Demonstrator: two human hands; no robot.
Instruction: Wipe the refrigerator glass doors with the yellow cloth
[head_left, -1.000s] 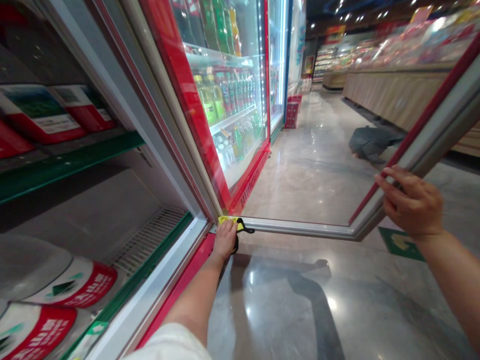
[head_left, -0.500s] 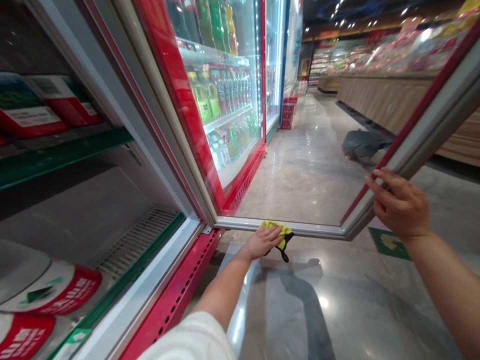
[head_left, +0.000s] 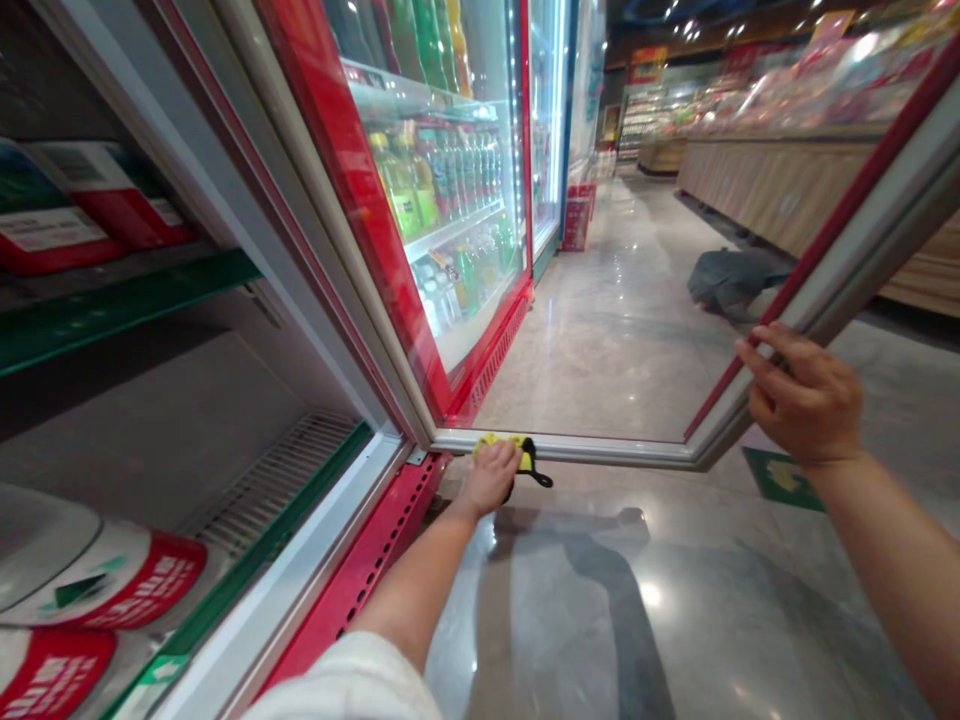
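A glass fridge door with a grey frame and red inner trim stands swung open in front of me. My left hand is closed over a yellow cloth with black edging and a black hanging loop. It presses the cloth on the bottom rail of the door, close to the hinge corner. My right hand grips the door's outer side frame above the lower corner, fingertips on the red trim. Part of the cloth is hidden beneath my left fingers.
Left, the open fridge holds large water bottles and a green-edged shelf with red-and-white packs. Another red fridge with drinks stands behind the door glass. Wooden display counters line the right. A grey bundle lies on the floor.
My left hand has slid left along the bottom rail with the yellow cloth, toward the hinge. My right hand keeps its hold on the side frame.
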